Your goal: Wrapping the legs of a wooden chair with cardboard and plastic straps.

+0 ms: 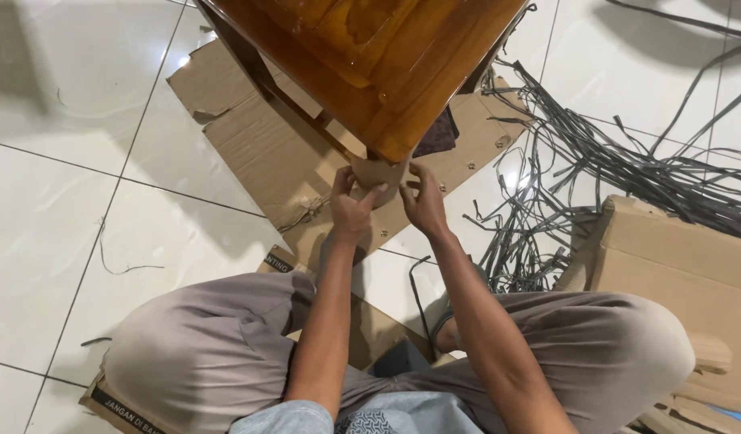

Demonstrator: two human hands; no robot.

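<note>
The top of the wooden table (370,56) is cut off by the picture's edge. My left hand (353,205) and right hand (424,201) cover part of the cardboard piece (378,173) on its corner. The box (684,273) and gray straps (628,161) run off the right side.

A tangle of dark grey plastic strapping (628,161) sprawls over the white tiled floor (57,201) toward its upper right corner. A closed cardboard box (684,273) stands at the right edge, just beside the strapping. One loose grey strand (117,261) lies alone on the tiles at the left.
</note>
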